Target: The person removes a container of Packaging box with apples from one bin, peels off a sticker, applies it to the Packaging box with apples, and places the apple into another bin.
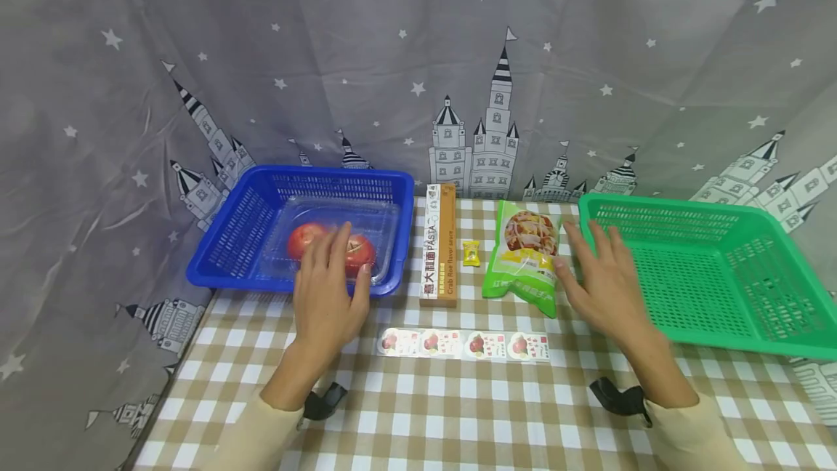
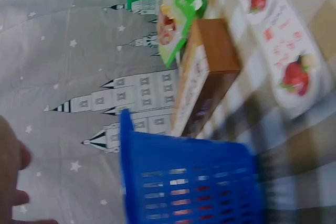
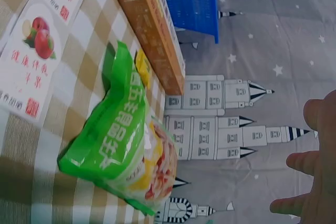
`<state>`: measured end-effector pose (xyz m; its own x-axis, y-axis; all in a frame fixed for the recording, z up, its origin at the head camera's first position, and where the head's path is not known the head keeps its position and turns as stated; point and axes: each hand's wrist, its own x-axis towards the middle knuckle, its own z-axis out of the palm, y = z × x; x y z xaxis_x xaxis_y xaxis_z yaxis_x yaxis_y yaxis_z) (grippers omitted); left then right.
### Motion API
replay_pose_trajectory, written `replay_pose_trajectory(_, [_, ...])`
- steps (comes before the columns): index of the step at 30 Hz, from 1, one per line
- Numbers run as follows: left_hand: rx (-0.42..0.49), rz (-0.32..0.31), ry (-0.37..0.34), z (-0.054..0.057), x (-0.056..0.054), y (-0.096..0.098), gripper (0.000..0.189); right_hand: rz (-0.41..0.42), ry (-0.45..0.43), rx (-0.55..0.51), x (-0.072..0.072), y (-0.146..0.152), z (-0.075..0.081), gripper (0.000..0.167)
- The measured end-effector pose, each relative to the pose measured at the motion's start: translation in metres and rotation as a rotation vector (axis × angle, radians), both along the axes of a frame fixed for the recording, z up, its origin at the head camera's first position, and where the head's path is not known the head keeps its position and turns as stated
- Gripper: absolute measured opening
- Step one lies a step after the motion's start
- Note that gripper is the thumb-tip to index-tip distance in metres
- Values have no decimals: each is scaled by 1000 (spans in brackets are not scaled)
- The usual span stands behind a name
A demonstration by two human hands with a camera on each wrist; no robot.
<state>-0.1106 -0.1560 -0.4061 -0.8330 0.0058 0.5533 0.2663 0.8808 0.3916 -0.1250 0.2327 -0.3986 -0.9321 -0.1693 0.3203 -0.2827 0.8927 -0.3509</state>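
Observation:
My left hand (image 1: 327, 296) is over the near rim of a blue basket (image 1: 212, 256), its fingers fairly straight above two red apples (image 1: 301, 240). The apples sit in a clear plastic container (image 1: 387, 220) inside that basket; the fingers partly cover them, and whether they touch cannot be told. My right hand (image 1: 608, 293) hovers with spread fingers between a green food bag (image 1: 523, 267) and the left rim of a green basket (image 1: 680, 206). Nothing is held in it. In the right wrist view, its fingers (image 3: 302, 162) are apart from the bag.
Between the baskets stand a long pasta box (image 1: 438, 246) and a small yellow packet (image 1: 471, 254). A strip of apple stickers (image 1: 464, 344) lies nearer me on the checked tablecloth (image 1: 471, 420). A grey castle-print curtain (image 1: 373, 6) hangs behind the table.

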Motion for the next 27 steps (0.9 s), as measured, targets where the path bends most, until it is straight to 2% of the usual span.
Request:
replay_pose_trajectory(3, [49, -27, 96, -8, 8, -1, 53, 8, 2, 12, -2, -6, -1, 61])
replay_pose_trajectory(9, [134, -57, 208, -22, 24, -4, 33, 44, 6, 18, -8, -19, -3, 61])
replay_pose_trajectory(14, [187, -75, 345, -38, 25, -10, 18, 75, 17, 13, -15, -33, -5, 60])
replay_pose_trajectory(16, [214, -70, 353, -47, 23, -13, 14, 79, 8, 1, -17, -39, -5, 59])
replay_pose_trajectory(18, [272, -61, 316, -56, 21, -17, 15, 81, -12, -17, -18, -45, -5, 60])
replay_pose_trajectory(20, [364, -49, 231, -65, 20, -23, 23, 87, -30, -39, -19, -51, -6, 61])
replay_pose_trajectory(24, [652, -20, -17, -79, 17, -33, 39, 120, -35, -65, -21, -58, -7, 61])
replay_pose_trajectory(27, [849, 8, -135, -82, 15, -38, 50, 141, -27, -73, -22, -62, -8, 61])
